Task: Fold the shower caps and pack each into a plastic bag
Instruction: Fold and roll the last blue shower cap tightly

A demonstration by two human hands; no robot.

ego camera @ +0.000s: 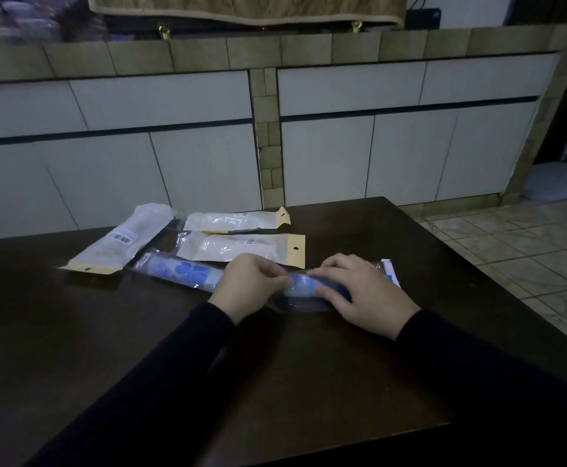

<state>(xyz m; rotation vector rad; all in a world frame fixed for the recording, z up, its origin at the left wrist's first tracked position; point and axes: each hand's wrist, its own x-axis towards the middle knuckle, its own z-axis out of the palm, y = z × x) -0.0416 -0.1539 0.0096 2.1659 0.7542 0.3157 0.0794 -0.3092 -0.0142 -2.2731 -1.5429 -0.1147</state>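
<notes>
- The left grip (pixel 246 284) pinches the blue shower cap (pixel 187 273) near its middle, fingers curled round it; the right grip (pixel 359 291) presses down on the same roll, fingers bent over its right end.
- The shower cap is a long narrow roll, pale blue with darker blue flower shapes, sheathed in a clear plastic bag (pixel 295 303) and lying across the dark desk (pixel 106 332).
- Just behind it lie three packed bags (pixel 241 246) with yellow hanger tabs, white contents inside.
- Black sleeves (pixel 180 365) cover both forearms.
</notes>
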